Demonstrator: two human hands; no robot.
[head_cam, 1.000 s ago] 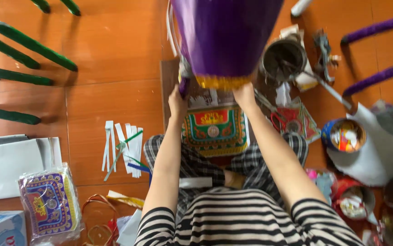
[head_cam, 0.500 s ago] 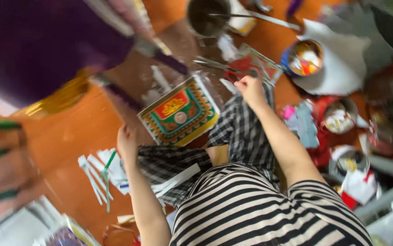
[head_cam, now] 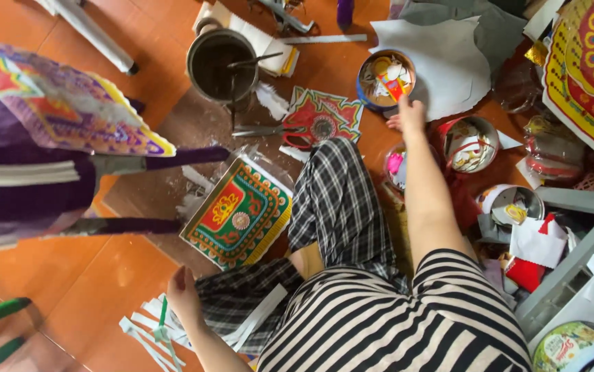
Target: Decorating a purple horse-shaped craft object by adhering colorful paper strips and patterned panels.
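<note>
- The right hand (head_cam: 409,116) reached far out with fingers loosely spread, gripping nothing, touching the near rim of a round tin (head_cam: 384,80) full of coloured paper scraps.
- The left hand (head_cam: 184,296) rested empty, half curled, near the body just beside white paper strips (head_cam: 151,324) on the floor.
- A finished-looking green and red decorated panel (head_cam: 239,213) lay flat left of the knee; scissors (head_cam: 277,132) sat beyond it, so cutting seemed partly done, while picking scraps seemed left.
- The surface was an orange tiled floor (head_cam: 69,275), crowded on the right with tins, and a dark pot (head_cam: 222,63) stood far.
</note>
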